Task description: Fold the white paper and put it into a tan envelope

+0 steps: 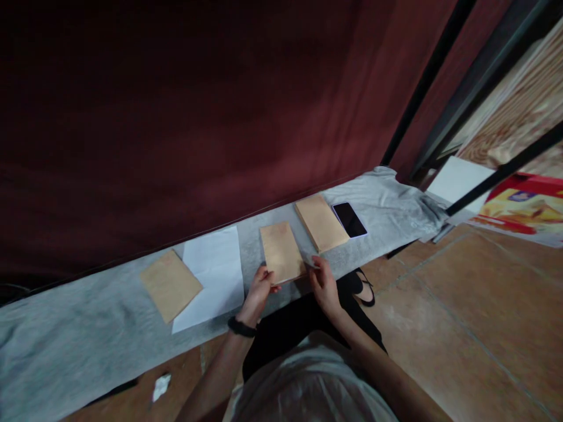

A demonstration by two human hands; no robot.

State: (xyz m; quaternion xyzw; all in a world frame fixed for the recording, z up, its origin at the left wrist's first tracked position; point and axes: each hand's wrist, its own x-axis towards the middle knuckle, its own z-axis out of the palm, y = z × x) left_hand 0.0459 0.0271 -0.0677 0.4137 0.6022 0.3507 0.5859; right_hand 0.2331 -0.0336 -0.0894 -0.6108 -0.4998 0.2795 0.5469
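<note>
My left hand [261, 286] grips the lower left corner of a flat brown kraft-paper rectangle [282, 251], thumb on top and fingers under it. Its near edge reaches the front edge of the bench. Just beside its lower right corner, my right hand [324, 282] is closed in a pinch. A thin, pale, see-through piece seems to show at those fingertips, too blurred to name. To the right lies a thicker stack of the same brown paper [322, 223]. Another brown paper piece [171, 285] lies at the left, overlapping a white sheet [213, 275].
A dark-screened phone [350, 220] lies against the stack's right side. Grey cloth [88, 334] covers the long narrow bench. Behind it hangs a dark red curtain [264, 117]. Black metal bars [422, 88] and a red-and-yellow printed box [525, 205] are at the right.
</note>
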